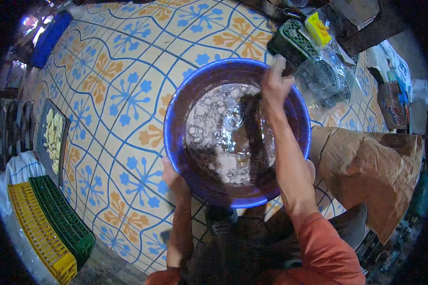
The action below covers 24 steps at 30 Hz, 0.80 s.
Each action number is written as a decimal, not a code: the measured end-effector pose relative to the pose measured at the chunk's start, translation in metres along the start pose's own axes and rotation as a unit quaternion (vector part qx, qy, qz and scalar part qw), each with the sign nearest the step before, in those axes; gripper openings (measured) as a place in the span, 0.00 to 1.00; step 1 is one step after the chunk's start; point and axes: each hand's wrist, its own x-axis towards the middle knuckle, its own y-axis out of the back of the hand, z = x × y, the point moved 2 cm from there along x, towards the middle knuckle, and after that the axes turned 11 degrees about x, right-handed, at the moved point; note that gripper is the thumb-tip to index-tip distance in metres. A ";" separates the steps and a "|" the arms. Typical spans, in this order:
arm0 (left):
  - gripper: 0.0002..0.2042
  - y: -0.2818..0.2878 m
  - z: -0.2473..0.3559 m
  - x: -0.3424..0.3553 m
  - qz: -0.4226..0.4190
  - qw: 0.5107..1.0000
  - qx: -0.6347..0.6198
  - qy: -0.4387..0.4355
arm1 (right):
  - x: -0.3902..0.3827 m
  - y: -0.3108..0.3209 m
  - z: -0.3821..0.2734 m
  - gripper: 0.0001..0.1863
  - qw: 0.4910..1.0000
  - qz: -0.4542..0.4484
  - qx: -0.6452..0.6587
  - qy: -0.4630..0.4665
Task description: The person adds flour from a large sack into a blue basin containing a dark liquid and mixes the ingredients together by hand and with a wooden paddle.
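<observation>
A large round blue basin (170, 152) is in front of me, its inside wall dark brown. Foamy brown liquid (233, 121) with pale bubbles fills its bottom and reflects the light. My left hand (173, 178) grips the basin's near left rim, with its fingers partly hidden behind the wall. Over the far right rim, my right hand (277, 85) is closed and smeared by motion, its forearm crossing the basin's right side. Whatever lies inside that fist is too blurred to name.
Yellow (38, 228) and green crates (64, 216) stand at the near left, behind them a dark tray (65, 126) of pale yellow pieces. Brown paper (366, 166) spreads at the right. A green basket (295, 35) and clear plastic (325, 78) lie far right on patterned tiles.
</observation>
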 end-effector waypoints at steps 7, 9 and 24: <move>0.18 0.019 -0.046 0.021 -0.006 0.998 0.060 -0.023 | -0.097 -0.113 -0.010 0.15 0.897 -0.438 -0.053 0.036; 0.19 0.008 -0.039 0.017 -0.009 0.996 0.079 -0.050 | -0.124 -0.102 -0.012 0.11 0.854 -0.519 -0.045 -0.010; 0.21 -0.010 0.008 -0.007 -0.032 0.996 -0.069 0.040 | -0.041 0.053 -0.038 0.17 0.985 0.123 0.062 -0.105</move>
